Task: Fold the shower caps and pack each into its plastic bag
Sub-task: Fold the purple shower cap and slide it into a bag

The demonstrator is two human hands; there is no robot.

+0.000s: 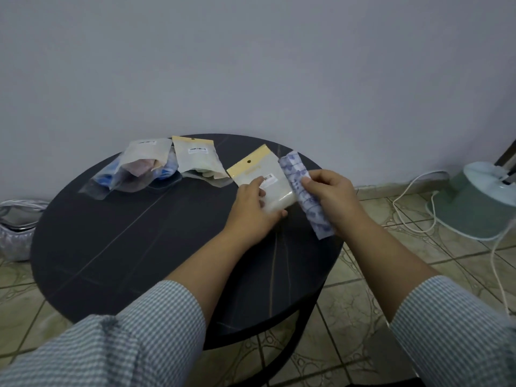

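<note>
My left hand (252, 203) grips the lower end of a frosted plastic bag (266, 174) with a yellow header and a barcode label, held just above the round dark table (139, 233). Beside it, my right hand (331, 195) holds a shower cap (300, 182) folded into a long strip, white with a blue-purple print. The strip lies along the bag's right edge. Farther back on the table lie two bags with caps inside: one (145, 163) showing blue and pink, one (199, 160) with a pale cap.
A light wall rises right behind the table. A silver bag (16, 227) sits on the tiled floor at the left. At the right stands a pale green fan base (474, 199) with white cords (413, 208) trailing across the floor.
</note>
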